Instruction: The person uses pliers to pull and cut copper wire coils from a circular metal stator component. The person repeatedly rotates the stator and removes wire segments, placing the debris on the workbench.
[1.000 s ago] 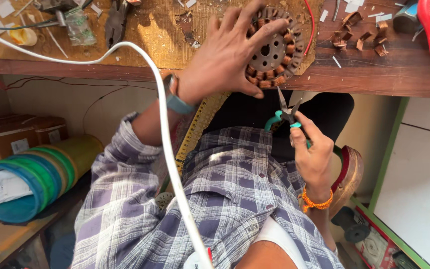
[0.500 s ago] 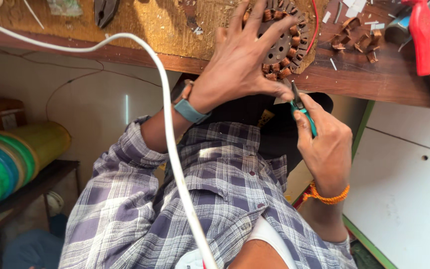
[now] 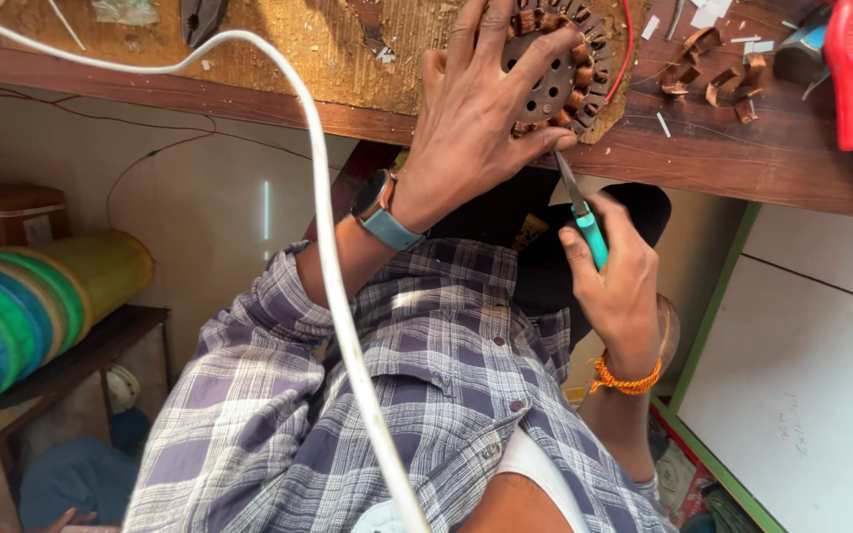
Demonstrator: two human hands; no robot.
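Observation:
A round motor stator with copper windings around its rim lies on the wooden bench. My left hand, with a blue-strapped watch at the wrist, is spread over the stator's left side and presses it down. My right hand, an orange thread around its wrist, grips small pliers with teal handles. The pliers' thin metal jaws point up and meet the near edge of the stator, just under my left fingertips. What the jaws hold is hidden.
A white cable loops from the bench down across my checked shirt. Cut copper bits and a red-handled tool lie at the right of the bench. Coloured rolls sit on a low shelf at left, a white cabinet at right.
My right hand has lifted the pliers from below the bench edge up to the stator's rim and squeezed the handles together. My left hand stays on the stator.

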